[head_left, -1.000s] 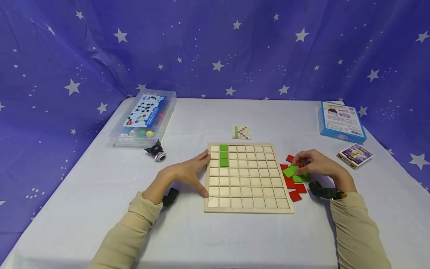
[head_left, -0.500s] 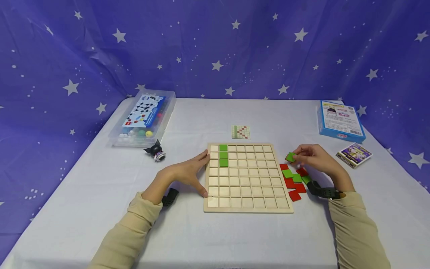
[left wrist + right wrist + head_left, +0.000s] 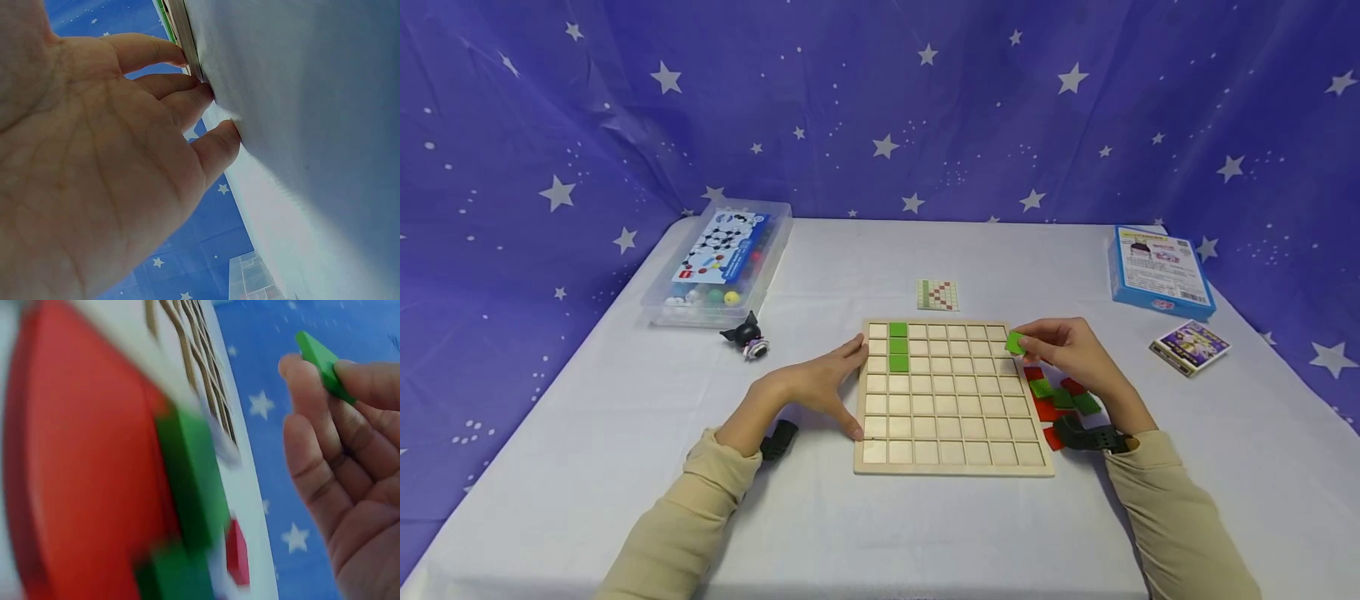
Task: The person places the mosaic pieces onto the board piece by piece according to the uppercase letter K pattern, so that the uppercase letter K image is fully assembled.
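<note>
A wooden grid board (image 3: pixel 953 469) lies flat on the white table, with three green square tiles (image 3: pixel 898 346) in its second column from the left. My left hand (image 3: pixel 816 385) touches the board's left edge, thumb near the lower corner and fingers higher up, spread apart. In the right wrist view, my right hand (image 3: pixel 350 437) pinches a green tile (image 3: pixel 322 365) between thumb and fingers. The head view has this hand at the board's upper right corner, the tile overlapping the frame. Loose red tiles (image 3: pixel 1045 408) and green tiles (image 3: pixel 1086 403) lie right of the board, partly under my right wrist.
Behind the board lies a small pattern card (image 3: pixel 937 295). A clear plastic case (image 3: pixel 722 265) and a small black figurine (image 3: pixel 747 335) stand at the left. A blue box (image 3: pixel 1162 271) and a small purple box (image 3: pixel 1191 347) sit at the right.
My right hand has picked a green tile from the loose pile and carried it left to the board's upper right corner. The left hand has stayed at the board's edge.
</note>
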